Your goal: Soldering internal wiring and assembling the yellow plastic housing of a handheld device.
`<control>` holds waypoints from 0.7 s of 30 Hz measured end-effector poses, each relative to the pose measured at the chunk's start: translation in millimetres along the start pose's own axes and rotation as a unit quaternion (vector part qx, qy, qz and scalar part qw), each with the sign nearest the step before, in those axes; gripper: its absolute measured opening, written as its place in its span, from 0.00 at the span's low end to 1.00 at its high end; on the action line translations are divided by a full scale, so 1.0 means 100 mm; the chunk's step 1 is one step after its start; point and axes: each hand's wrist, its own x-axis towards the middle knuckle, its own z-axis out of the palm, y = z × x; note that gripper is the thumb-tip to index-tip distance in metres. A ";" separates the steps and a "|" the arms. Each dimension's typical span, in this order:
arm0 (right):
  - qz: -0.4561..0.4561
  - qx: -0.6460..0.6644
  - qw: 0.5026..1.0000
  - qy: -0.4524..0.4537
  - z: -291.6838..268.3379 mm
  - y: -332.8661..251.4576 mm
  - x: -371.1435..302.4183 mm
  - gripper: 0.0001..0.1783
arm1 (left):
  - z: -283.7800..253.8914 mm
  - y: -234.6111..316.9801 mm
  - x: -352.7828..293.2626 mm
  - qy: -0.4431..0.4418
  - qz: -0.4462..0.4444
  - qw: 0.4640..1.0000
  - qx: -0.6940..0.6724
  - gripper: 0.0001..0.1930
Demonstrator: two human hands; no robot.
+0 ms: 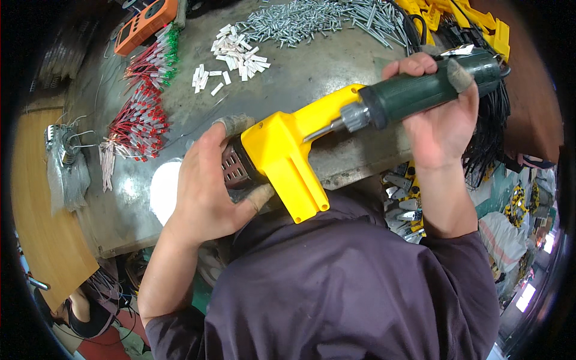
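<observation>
My left hand (207, 192) is closed round the slotted metal end (234, 168) of a yellow plastic tool housing (273, 147), thumb and fingers on opposite sides. Some fingertips wear worn grey covers. The housing lies tilted above the table's near edge, its short branch angled toward my body. In my right hand (441, 135) is a dark green electric screwdriver (414, 96), gripped round its barrel and pointing left. Its bit (320, 132) reaches the inner corner of the yellow housing; whether a screw sits under the tip I cannot make out.
Loose screws (294, 24) are heaped at the table's far side, with white strips (240, 54) beside them. Bundles of red-wired parts (141, 120) and an orange device (144, 27) lie left. Yellow housings (498, 39) and black cables (489, 126) crowd the right. Another person's arm (79, 305) shows lower left.
</observation>
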 end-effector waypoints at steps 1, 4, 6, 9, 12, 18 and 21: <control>-0.001 -0.001 1.000 0.001 0.01 0.04 -0.02 0.16 | 0.01 -0.02 0.01 0.005 0.013 1.000 0.012 0.45; 0.003 0.005 0.999 0.039 0.00 0.12 -0.06 0.15 | 0.05 -0.04 0.00 0.008 0.018 1.000 0.001 0.44; -0.002 0.011 1.000 0.023 -0.07 0.16 -0.07 0.15 | 0.05 -0.04 -0.02 0.007 0.009 1.000 -0.023 0.44; -0.011 0.018 1.000 0.010 -0.10 0.18 -0.09 0.17 | 0.06 -0.04 0.02 0.007 0.009 1.000 -0.022 0.43; -0.016 0.025 1.000 0.006 -0.11 0.21 -0.11 0.17 | 0.07 -0.04 0.02 0.022 0.034 0.999 -0.021 0.43; -0.029 0.030 0.999 0.000 -0.13 0.22 -0.11 0.14 | 0.08 -0.07 0.01 0.020 0.021 0.998 -0.048 0.43; -0.011 -0.002 1.000 0.010 -0.10 0.16 -0.04 0.14 | 0.06 -0.06 0.01 0.014 -0.012 0.999 -0.030 0.43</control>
